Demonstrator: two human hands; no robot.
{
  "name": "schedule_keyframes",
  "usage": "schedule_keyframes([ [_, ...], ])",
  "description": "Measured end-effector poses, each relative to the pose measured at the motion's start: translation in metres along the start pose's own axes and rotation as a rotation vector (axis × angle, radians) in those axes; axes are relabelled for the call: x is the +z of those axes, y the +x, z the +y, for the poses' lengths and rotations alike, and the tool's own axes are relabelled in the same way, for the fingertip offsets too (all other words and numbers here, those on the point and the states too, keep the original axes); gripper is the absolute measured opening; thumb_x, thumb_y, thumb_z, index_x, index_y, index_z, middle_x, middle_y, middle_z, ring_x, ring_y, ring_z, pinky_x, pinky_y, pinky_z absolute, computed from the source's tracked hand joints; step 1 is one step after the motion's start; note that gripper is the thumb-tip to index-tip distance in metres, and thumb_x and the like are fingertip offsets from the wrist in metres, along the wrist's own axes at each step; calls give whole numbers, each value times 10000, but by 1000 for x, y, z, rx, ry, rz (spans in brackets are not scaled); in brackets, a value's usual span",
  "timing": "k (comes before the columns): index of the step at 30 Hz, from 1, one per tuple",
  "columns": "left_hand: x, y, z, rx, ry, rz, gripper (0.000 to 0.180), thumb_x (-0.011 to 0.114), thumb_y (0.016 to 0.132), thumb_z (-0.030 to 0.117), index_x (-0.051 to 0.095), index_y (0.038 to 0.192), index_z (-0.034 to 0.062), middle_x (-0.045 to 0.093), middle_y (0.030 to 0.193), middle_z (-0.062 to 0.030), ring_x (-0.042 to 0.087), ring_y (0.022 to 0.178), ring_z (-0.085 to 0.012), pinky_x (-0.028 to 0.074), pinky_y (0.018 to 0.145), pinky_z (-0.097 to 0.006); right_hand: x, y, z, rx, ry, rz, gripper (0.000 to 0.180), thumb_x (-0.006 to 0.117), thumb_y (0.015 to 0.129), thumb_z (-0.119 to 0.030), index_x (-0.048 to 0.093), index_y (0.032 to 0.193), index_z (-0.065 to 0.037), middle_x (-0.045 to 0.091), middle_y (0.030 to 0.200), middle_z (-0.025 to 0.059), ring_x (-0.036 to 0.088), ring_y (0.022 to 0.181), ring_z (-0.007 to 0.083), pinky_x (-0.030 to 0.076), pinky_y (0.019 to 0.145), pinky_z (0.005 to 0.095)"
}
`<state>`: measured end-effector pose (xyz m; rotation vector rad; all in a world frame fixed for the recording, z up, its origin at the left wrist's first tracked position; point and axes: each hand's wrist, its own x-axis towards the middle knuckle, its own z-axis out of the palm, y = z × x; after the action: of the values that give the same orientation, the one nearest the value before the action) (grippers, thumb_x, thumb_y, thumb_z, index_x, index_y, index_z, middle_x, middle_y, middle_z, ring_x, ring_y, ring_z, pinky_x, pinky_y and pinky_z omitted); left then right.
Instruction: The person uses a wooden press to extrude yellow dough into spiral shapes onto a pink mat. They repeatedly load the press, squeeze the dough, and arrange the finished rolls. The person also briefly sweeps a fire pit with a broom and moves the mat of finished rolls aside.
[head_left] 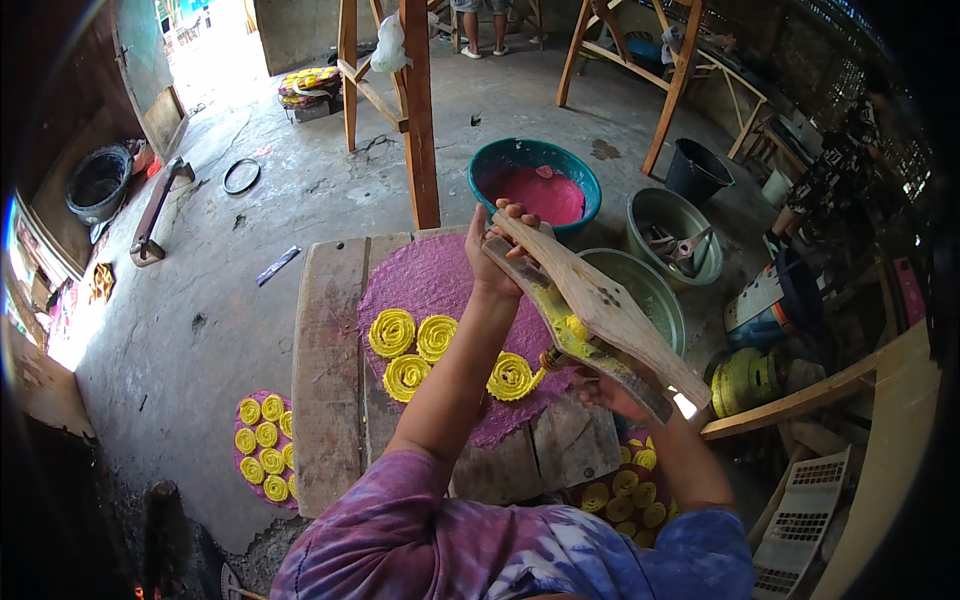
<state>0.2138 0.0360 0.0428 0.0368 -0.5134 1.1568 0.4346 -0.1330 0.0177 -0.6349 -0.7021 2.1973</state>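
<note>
My left hand [505, 250] is wrapped round the far ends of a hinged-looking wooden press [600, 290] made of two long boards. My right hand [615, 395] is closed about its near end, partly hidden beneath the boards. Yellow paste smears the space between the boards. A small nozzle [550, 358] sticks out below the press, and a yellow strand [538, 380] runs from it to a yellow spiral [510, 376]. Several such spirals lie on a round, rough purple sheet [420, 275], which rests on a plank table [330, 350]. My left forearm covers part of the sheet.
Beyond the table stand a teal basin [480, 190] of pink paste, a tub [640, 215] holding tools and a black bucket [700, 170]. Another purple round [255, 475] with yellow spirals lies at the left. A wooden post [420, 120] rises behind. Other people are in the background.
</note>
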Motion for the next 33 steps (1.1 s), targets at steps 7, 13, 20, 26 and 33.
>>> schedule_keyframes([
  [7, 3, 1, 7, 45, -17, -93, 341, 422, 979, 402, 580, 954, 101, 613, 892, -58, 587, 872, -239, 490, 412, -227, -8, 31, 14, -112, -252, 78, 529, 552, 924, -469, 516, 1268, -69, 604, 1068, 83, 583, 858, 166, 448, 703, 286],
  [13, 41, 5, 23, 0, 10, -308, 382, 392, 992, 398, 605, 968, 82, 633, 946, -64, 588, 942, -253, 526, 464, -266, -17, 60, 0, -481, -1160, 243, 485, 479, 957, -487, 519, 1258, -109, 627, 1120, 109, 602, 912, 160, 477, 727, 288],
  [20, 78, -6, 36, -20, 129, -371, 332, 411, 998, 362, 603, 971, 92, 646, 924, -58, 595, 953, -236, 551, 487, -285, 30, 87, -4, -402, -1158, 37, 545, 417, 953, -550, 513, 1253, -105, 628, 1106, 137, 630, 897, 187, 505, 719, 298],
  [26, 81, -11, 57, 8, 175, -330, 540, 345, 975, 532, 597, 990, 55, 629, 931, -119, 571, 935, -313, 521, 445, -273, 32, 88, -23, -159, -952, 7, 603, 364, 949, -604, 508, 1250, -101, 628, 1095, 160, 655, 884, 210, 529, 712, 307],
  [33, 42, 13, 85, -72, 316, -48, 674, 328, 917, 667, 577, 1056, 56, 623, 1017, -110, 586, 1009, -315, 490, 861, -444, 50, 49, -87, 371, -653, 89, 820, 322, 907, -706, 385, 1348, -17, 622, 1012, 284, 677, 792, 314, 546, 711, 391],
])
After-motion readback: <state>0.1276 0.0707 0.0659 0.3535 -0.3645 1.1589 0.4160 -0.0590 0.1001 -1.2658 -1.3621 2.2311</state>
